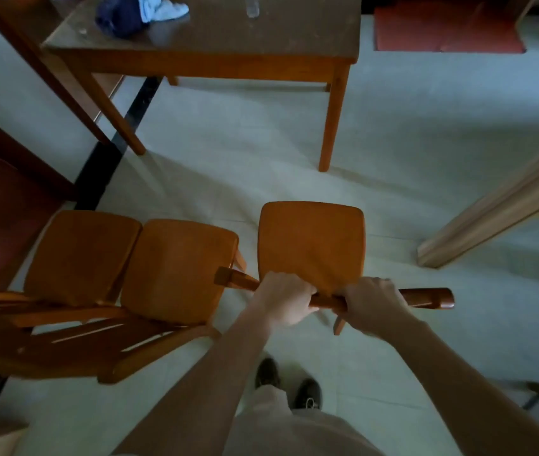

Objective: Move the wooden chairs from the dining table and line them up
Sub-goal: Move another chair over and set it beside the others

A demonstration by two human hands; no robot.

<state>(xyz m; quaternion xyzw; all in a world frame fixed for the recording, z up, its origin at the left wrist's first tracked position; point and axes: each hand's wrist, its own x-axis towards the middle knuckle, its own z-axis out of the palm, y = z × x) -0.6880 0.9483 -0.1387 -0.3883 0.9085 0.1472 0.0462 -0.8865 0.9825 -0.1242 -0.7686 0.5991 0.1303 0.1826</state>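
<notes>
Left hand (281, 299) and right hand (371, 304) both grip the top rail of a wooden chair (310, 245), near, right of two lined-up chairs (129, 261). The table (215, 57) stands far. Sliding it squarely left should close the gap.

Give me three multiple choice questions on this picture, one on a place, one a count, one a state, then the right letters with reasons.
1. Where does the dark blue cloth lie? A on the brown wooden table B on a chair seat C on the floor
2. How many orange-brown wooden chairs show their seats? A one B three C five
3. What are the left hand and right hand doing? A hanging free B gripping the right-hand chair's top rail C folding cloth
Answers: 1 A, it sits on the tabletop; 2 B, two stand together, one apart; 3 B, both hands curl round the rail.
</notes>
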